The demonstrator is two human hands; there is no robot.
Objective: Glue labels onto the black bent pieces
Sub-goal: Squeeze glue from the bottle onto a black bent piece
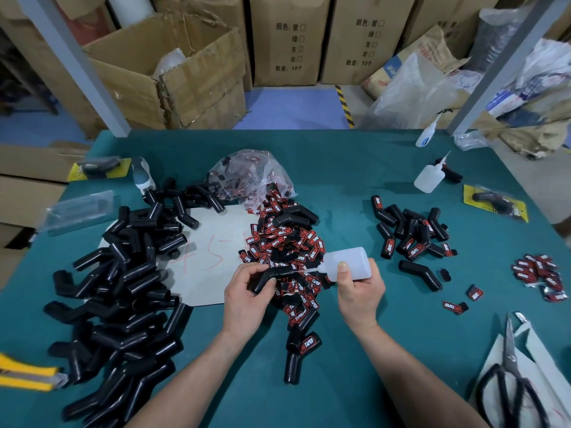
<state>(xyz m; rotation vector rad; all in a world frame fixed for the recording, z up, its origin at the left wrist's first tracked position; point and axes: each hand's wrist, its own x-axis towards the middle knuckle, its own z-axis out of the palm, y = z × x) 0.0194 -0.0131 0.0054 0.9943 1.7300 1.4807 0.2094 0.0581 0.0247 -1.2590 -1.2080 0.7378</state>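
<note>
The bent piece (273,273) I hold is smooth black with a dull sheen. My bottle (349,261) is cloudy, translucent plastic. The bench (340,180) looks matt teal, the bag (247,171) clear crinkled plastic, the scissors (509,356) bare metal.

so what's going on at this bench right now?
A person is gluing by hand. The left hand holds one black bent piece, and the right hand grips a clear squeeze bottle with its nozzle aimed at that piece. No label shows on it. Loose labels lie heaped mid-way across the green table. A large pile of unlabelled pieces sits to the left, and a smaller group of labelled pieces to the right.
</note>
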